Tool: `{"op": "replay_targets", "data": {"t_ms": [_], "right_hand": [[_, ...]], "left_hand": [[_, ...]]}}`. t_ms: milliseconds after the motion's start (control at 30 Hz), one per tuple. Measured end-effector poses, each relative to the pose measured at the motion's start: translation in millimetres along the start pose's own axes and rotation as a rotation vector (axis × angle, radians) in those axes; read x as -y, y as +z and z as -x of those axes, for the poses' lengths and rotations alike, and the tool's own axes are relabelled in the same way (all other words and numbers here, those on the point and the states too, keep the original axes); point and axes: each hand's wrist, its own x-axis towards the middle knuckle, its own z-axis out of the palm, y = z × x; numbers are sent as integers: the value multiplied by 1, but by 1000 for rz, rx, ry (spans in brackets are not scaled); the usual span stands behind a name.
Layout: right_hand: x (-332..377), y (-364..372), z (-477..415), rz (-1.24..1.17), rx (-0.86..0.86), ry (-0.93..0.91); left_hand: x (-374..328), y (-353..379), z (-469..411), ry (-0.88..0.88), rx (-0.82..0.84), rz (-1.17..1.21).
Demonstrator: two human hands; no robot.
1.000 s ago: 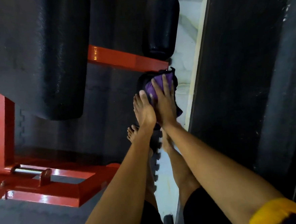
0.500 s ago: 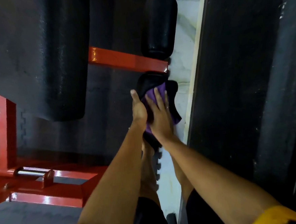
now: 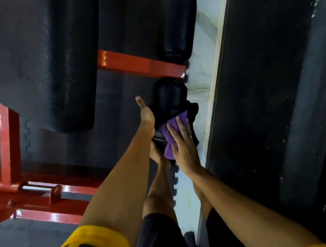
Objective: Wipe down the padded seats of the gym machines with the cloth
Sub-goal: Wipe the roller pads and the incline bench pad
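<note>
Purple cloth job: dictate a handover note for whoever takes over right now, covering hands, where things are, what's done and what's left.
Right hand: flat, pressing the purple cloth onto the lower roller pad.
Left hand: against that pad's side, fingers hidden.
Done: cannot tell which pads are wiped.
Left: finish this pad; probably the upper roller pad and the big seat pad too.

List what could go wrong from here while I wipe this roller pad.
1. The right hand only presses the purple cloth flat against the lower roller pad, so its loose folds might slip off.
2. The pad may turn under the stroke unless the left hand beside it steadies it.
</note>
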Motion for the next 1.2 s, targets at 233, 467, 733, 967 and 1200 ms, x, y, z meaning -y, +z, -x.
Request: {"op": "replay_targets", "data": {"t_ms": [233,467,733,967,1200], "right_hand": [[5,-28,-104,4,-88,104],[9,-16,-48,115,-48,34],[10,-23,-72,48,-54,32],[12,-25,-80,83,-115,34],[-1,-9,-22,58,-4,-91]], "left_hand": [[28,37,48,246,-196,-73],[-6,16,17,124,-159,20],[29,13,13,132,-55,-114],[22,22,43,233,-157,-67],[13,15,15,120,-71,-53]]}}
